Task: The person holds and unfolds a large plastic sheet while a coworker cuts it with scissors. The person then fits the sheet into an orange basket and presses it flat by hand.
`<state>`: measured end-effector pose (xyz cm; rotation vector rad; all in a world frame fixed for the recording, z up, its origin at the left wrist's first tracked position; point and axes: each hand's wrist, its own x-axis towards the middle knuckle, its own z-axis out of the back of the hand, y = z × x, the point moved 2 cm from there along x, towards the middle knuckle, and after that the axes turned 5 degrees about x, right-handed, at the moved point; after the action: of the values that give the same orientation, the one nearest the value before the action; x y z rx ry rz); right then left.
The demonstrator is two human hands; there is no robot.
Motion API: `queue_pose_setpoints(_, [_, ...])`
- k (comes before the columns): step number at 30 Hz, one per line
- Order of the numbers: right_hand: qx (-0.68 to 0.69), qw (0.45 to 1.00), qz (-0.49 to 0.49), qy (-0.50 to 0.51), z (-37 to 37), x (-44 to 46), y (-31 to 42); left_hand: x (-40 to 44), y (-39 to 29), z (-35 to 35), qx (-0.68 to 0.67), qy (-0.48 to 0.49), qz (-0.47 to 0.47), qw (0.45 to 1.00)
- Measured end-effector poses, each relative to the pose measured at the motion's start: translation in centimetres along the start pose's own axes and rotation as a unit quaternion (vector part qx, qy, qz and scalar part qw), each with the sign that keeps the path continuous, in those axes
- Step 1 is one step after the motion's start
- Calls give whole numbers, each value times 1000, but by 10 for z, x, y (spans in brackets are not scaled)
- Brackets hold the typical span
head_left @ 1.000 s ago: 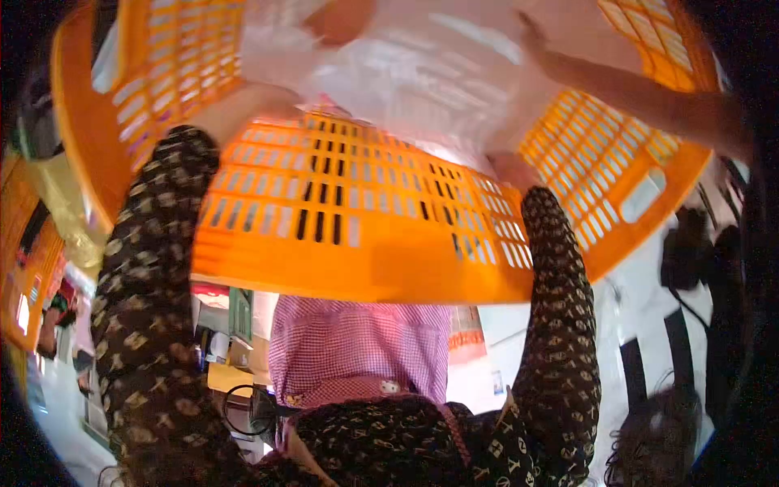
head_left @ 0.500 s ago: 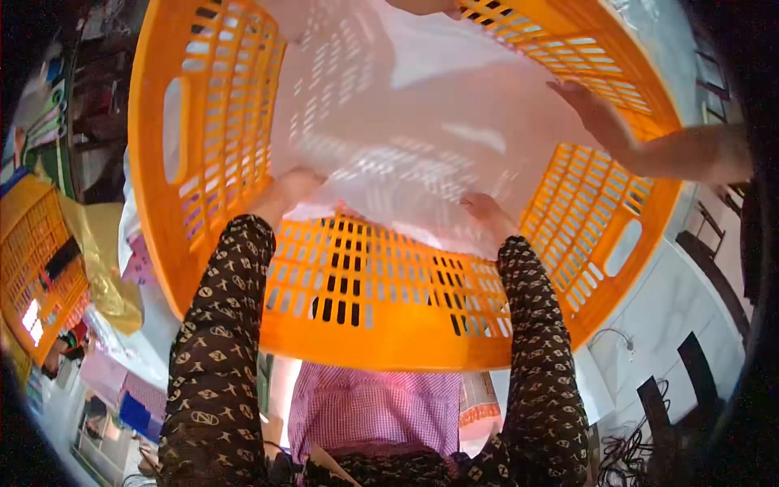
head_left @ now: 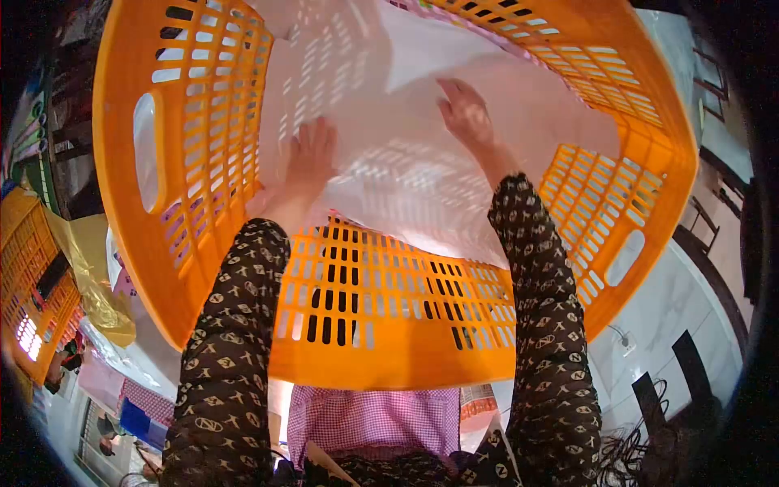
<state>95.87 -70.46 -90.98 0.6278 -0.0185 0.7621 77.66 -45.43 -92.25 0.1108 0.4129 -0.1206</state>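
A large orange plastic basket with slotted walls fills the view in front of me. Pale, whitish-pink material covers its inside, with slot-shaped patches of light across it; whether it is cloth or thin sheeting I cannot tell. On the left of this material my left hand lies flat, fingers apart. Farther in and to the right is my right hand, its fingers loosely stretched out over the material with nothing visible in them. Both forearms, in dark patterned sleeves, reach over the near wall.
Another orange basket shows at the far left, beside yellow plastic film. Pink checked fabric lies below the near wall. Dark cables are on the floor at the lower right.
Both my hands have moved farther into the basket, the right one up and leftward. Another person's arm at the right and the hand at the far rim have left the view.
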Motion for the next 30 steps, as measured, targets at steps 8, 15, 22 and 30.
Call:
queue_pose_setpoints(8, [-194,955,-98,203,-48,70,-6,14,-20,9,-92,112,72,987])
queue_pose_setpoints(15, [-337,932,96,94,-102,37,-52,12,-14,1,-110,80,62,989])
queue_pose_setpoints(22, [26,998,21,-60,3,100,17,12,-15,9,-114,104,77,985])
queue_pose_setpoints(30, [459,878,-128,-39,64,125,21,12,-15,12,-118,122,74,983])
